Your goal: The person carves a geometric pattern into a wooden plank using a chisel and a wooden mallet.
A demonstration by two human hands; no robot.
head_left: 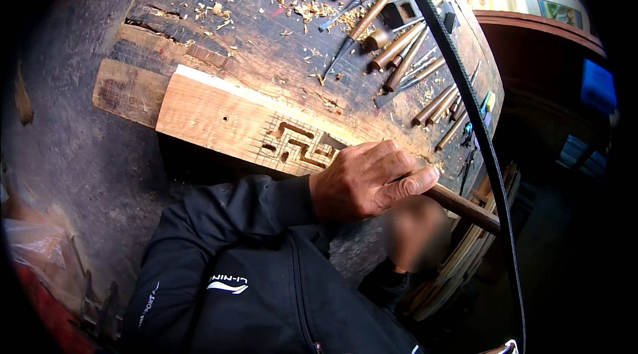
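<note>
My left hand is closed round a long wood-handled chisel, whose brown handle sticks out to the lower right. A grey flat piece, seemingly its blade, shows on the far side of my fist, over the carved board. Below the handle is my right hand, blurred, its fingers not readable; I cannot tell whether it touches the chisel. Under my left hand lies a pale wooden board along the bench's near edge. A pencilled grid with several cut slots covers its right part, and a small round hole sits further left.
On the worn workbench, several wood-handled carving tools lie at the back and right among wood shavings. A dark block sits beyond the board's left end. A black strap crosses the view. Stacked wood strips stand at lower right.
</note>
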